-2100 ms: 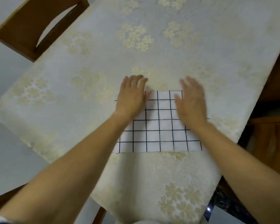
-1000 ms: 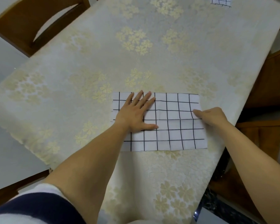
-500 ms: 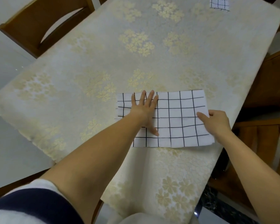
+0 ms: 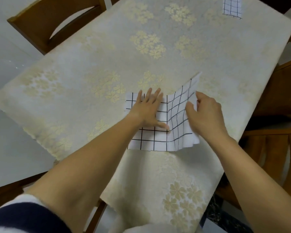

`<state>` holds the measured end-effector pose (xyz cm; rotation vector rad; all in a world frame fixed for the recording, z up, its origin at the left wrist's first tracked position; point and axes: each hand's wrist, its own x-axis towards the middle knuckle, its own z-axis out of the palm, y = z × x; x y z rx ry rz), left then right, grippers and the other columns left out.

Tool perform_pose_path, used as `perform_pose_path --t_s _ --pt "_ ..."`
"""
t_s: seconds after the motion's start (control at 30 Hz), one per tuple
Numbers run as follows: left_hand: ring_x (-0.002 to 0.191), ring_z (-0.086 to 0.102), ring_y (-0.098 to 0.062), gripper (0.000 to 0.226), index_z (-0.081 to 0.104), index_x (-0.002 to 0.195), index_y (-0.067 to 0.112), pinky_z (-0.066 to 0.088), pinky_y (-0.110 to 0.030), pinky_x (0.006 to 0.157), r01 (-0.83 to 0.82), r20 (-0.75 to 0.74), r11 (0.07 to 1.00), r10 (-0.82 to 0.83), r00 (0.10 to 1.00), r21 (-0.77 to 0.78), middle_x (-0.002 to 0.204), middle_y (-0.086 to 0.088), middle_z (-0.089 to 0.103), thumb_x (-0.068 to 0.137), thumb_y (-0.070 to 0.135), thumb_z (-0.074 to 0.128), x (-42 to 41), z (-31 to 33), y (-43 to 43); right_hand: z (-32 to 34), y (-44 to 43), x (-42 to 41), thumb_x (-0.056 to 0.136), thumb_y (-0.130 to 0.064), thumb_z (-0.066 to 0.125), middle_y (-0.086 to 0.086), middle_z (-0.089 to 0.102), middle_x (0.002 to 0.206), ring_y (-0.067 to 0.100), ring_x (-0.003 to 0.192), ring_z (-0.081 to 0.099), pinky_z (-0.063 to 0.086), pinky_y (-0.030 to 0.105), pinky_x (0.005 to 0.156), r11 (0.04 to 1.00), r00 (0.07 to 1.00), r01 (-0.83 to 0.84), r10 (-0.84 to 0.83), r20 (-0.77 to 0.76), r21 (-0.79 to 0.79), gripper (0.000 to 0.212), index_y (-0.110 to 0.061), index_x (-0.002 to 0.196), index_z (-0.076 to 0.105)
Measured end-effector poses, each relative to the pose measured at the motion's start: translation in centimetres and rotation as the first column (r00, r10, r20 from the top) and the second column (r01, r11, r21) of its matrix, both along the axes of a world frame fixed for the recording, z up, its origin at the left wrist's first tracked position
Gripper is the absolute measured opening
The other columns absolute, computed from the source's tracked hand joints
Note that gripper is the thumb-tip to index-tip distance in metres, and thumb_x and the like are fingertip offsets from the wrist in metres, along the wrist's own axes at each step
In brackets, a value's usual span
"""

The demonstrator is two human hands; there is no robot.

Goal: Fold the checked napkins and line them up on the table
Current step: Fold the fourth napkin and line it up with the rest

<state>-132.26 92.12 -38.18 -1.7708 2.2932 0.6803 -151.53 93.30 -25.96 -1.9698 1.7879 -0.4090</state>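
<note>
A white napkin with a black check point(image 4: 160, 140) lies on the table's near right part. My left hand point(image 4: 148, 110) presses flat on its left half, fingers spread and straight. My right hand point(image 4: 204, 113) pinches the napkin's right edge and holds that half lifted off the table, so the cloth bends upward along a crease by my left thumb. A second checked napkin point(image 4: 232, 6) lies at the far right end of the table, cut off by the frame's top edge.
The table carries a cream cloth with gold flower clusters point(image 4: 107, 68). A wooden chair point(image 4: 45, 22) stands at the far left, and another wooden chair point(image 4: 275, 148) is close on the right. The table's right edge runs just beside my right hand.
My right hand has taken hold of the napkin's right edge and raised that half off the table. My left hand stays pressed flat on the left half.
</note>
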Motion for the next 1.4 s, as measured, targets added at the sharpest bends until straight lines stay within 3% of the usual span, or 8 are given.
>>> perform_pose_path --t_s 0.13,0.4,0.53,0.6,0.7,0.9,1.2,1.4 --pt "0.158 -0.012 -0.021 0.090 -0.005 0.165 0.023 -0.005 -0.045 0.129 -0.186 -0.115 0.972 0.170 0.979 -0.146 0.172 0.006 -0.016 0.098 0.074 0.028 7.0 -0.8 1.8 0.2 0.1 4.9 0.101 -0.028 0.046 0.009 0.069 0.099 0.035 0.095 0.064 0.050 0.038 0.078 0.996 0.995 -0.086 0.086 -0.050 0.006 0.046 -0.014 0.145 0.047" --pt "0.158 -0.006 -0.009 0.069 0.006 0.165 0.029 0.000 -0.040 0.129 -0.265 -0.095 0.926 0.248 0.964 -0.268 0.172 0.012 0.000 0.103 0.058 0.010 11.4 -3.5 6.5 -5.2 2.0 14.8 0.105 -0.038 0.042 0.014 0.067 0.120 0.034 0.107 0.063 0.042 0.035 0.071 0.944 0.926 -0.278 0.313 -0.211 0.179 0.068 -0.007 0.159 0.015" --pt "0.159 -0.005 -0.010 0.066 0.004 0.166 0.023 0.002 -0.040 0.129 -0.234 -0.061 0.930 0.226 0.972 -0.282 0.173 0.009 0.000 0.103 0.044 0.005 11.8 -3.7 6.6 -8.9 2.3 13.5 0.104 -0.047 0.042 0.010 0.055 0.137 0.029 0.125 0.051 0.041 0.043 0.103 0.946 0.943 -0.321 0.323 -0.074 0.041 0.062 -0.013 0.154 0.034" --pt "0.158 -0.005 -0.009 0.061 0.005 0.166 0.024 0.001 -0.039 0.129 -0.258 -0.081 0.925 0.245 0.966 -0.279 0.172 0.011 0.001 0.107 0.041 0.005 11.8 -3.7 6.6 -10.9 1.7 11.2 0.102 -0.046 0.045 0.011 0.054 0.137 0.030 0.127 0.050 0.039 0.045 0.107 0.936 0.930 -0.344 0.329 -0.166 -0.071 0.059 -0.014 0.151 0.041" --pt "0.158 0.004 -0.007 0.057 0.010 0.165 0.024 0.004 -0.037 0.129 -0.329 -0.158 0.899 0.295 0.942 -0.288 0.172 0.009 0.012 0.110 0.038 0.010 11.6 -3.4 6.5 -13.1 0.9 8.6 0.100 -0.061 0.031 0.007 0.027 0.164 0.031 0.152 0.019 0.015 0.049 0.124 0.905 0.853 -0.423 0.417 -0.313 0.053 0.071 -0.022 0.159 0.025" --pt "0.159 0.000 -0.011 0.071 0.006 0.164 0.039 0.004 -0.042 0.129 -0.240 -0.125 0.929 0.212 0.969 -0.282 0.173 0.011 0.002 0.102 0.071 0.015 12.0 -3.3 6.5 -15.5 1.0 7.5 0.099 -0.070 0.013 -0.002 -0.013 0.169 0.023 0.155 -0.015 -0.003 0.048 0.126 0.845 0.739 -0.509 0.526 -0.421 0.162 0.077 -0.030 0.161 -0.005" --pt "0.159 -0.007 -0.015 0.088 0.015 0.161 0.045 0.002 -0.045 0.129 -0.191 -0.055 0.944 0.183 0.982 -0.268 0.173 0.011 -0.001 0.087 0.090 0.029 12.1 -3.4 6.3 -14.8 -2.1 4.2 0.101 -0.063 0.002 -0.002 -0.005 0.169 0.017 0.155 -0.010 -0.001 0.043 0.127 0.882 0.816 -0.449 0.470 -0.338 0.142 0.076 -0.019 0.162 0.000" --pt "0.159 -0.010 -0.014 0.098 0.013 0.161 0.045 0.000 -0.045 0.129 -0.188 -0.043 0.948 0.183 0.982 -0.255 0.173 0.012 -0.004 0.080 0.097 0.030 12.0 -3.1 6.3 -15.0 -3.7 1.5 0.100 -0.071 0.013 -0.006 -0.016 0.168 0.014 0.153 -0.020 -0.003 0.045 0.126 0.840 0.755 -0.515 0.538 -0.375 0.169 0.081 -0.022 0.161 -0.008"
